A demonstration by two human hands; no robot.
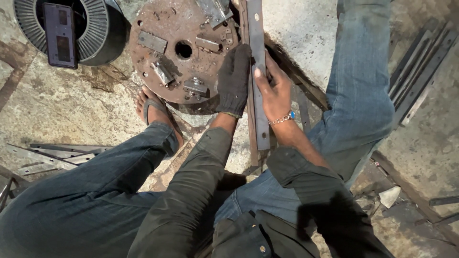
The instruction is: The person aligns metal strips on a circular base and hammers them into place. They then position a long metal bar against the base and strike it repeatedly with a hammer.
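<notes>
Both hands clasp a flat steel bar (258, 81) at the rusty disc's (181, 48) right edge: gloved left hand (234, 79), bare right hand (273, 90).

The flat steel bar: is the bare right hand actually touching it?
Touching. The head view shows the right hand with its thumb pressed on the flat steel bar.

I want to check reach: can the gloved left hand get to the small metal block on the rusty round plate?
Probably yes: the left hand rests at the round plate edge, with the metal block close and nothing between.
</notes>
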